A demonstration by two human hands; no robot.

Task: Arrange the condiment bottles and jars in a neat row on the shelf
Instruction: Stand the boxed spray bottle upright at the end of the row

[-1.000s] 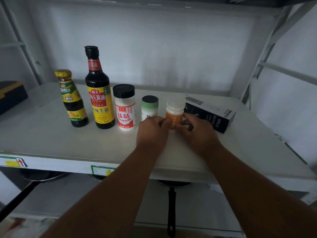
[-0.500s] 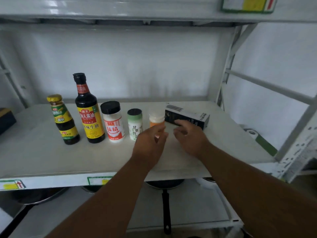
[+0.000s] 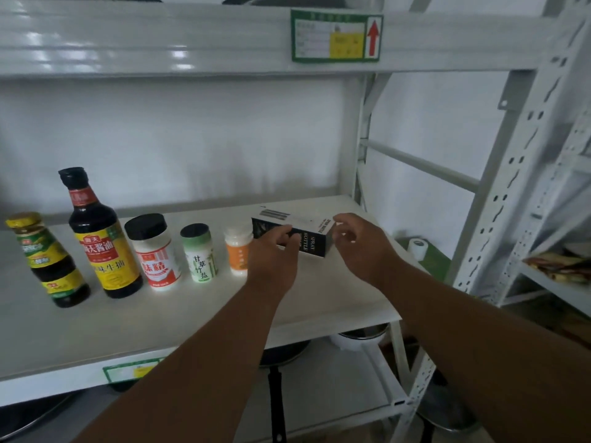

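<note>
On white metal shelf (image 3: 192, 321), both hands at glossy rectangular box (image 3: 311, 239)

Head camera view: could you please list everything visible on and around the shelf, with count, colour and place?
Small sauce bottle: 1, dark, yellow cap, row's far left.
Soy sauce bottle: 1, dark, yellow label, second.
White jar: 1, black lid, third.
Bamboo salt jar: 1, green-white, fourth.
Orange-label jar: 1, white lid, fifth.
Spray bottle box: 1, black, right of the row.
Shelf: 1, white.
Frying pan: 1, black, lower shelf.
Paper roll: 1, white, far right.
Left hand: touches the box.
Right hand: at the box's end.
</note>
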